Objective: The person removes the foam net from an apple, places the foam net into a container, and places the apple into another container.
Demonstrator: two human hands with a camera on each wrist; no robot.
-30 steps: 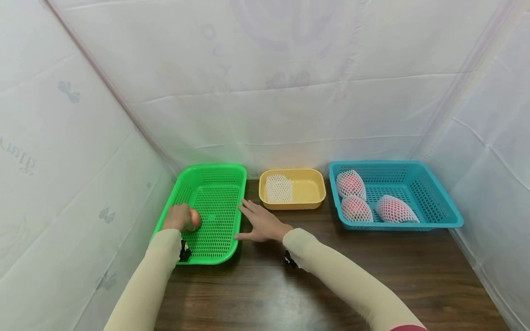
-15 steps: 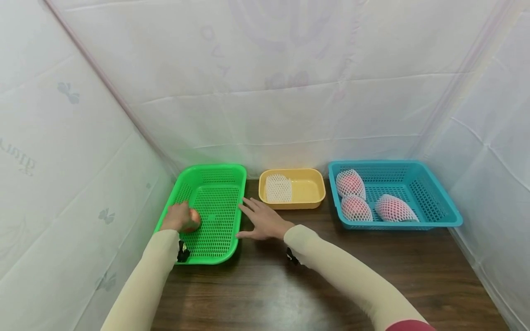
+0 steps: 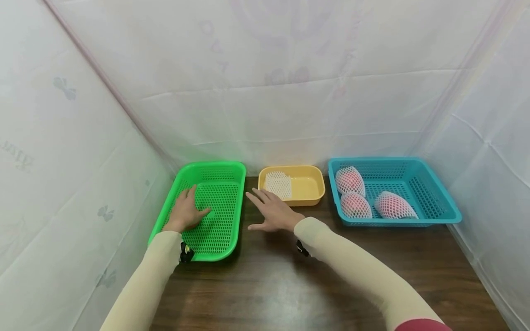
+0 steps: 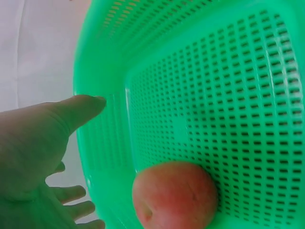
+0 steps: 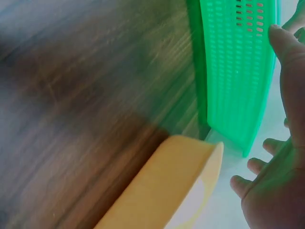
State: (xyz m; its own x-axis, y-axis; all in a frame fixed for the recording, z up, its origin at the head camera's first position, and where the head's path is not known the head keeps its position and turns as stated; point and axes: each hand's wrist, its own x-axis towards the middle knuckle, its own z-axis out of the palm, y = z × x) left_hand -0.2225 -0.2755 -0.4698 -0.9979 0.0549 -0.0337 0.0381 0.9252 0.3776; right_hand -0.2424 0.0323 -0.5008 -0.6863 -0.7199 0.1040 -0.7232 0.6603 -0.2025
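A red apple (image 4: 175, 195) rests on the bottom of the green basket (image 4: 205, 109). In the head view, my left hand (image 3: 184, 212) hides most of it. That hand is spread over the basket, apart from the apple, with nothing in it. My right hand (image 3: 273, 212) hovers between the green basket and the small yellow tray (image 3: 308, 201), fingers spread and holding nothing. Inside the tray lies a flat white foam net (image 3: 278, 185). In the right wrist view the fingers (image 5: 286, 43) overlap the green basket's rim.
At the right stands a blue basket (image 3: 439, 193) with three pinkish fruits in white foam nets, one of them (image 3: 393, 205) apart from the other two. All containers stand on a dark wooden table (image 3: 265, 294). White sheeting (image 3: 285, 110) closes off the back and both sides.
My left hand has let go of the apple, opened and lifted from it. The right hand has drawn away from the green basket's rim, toward the right.
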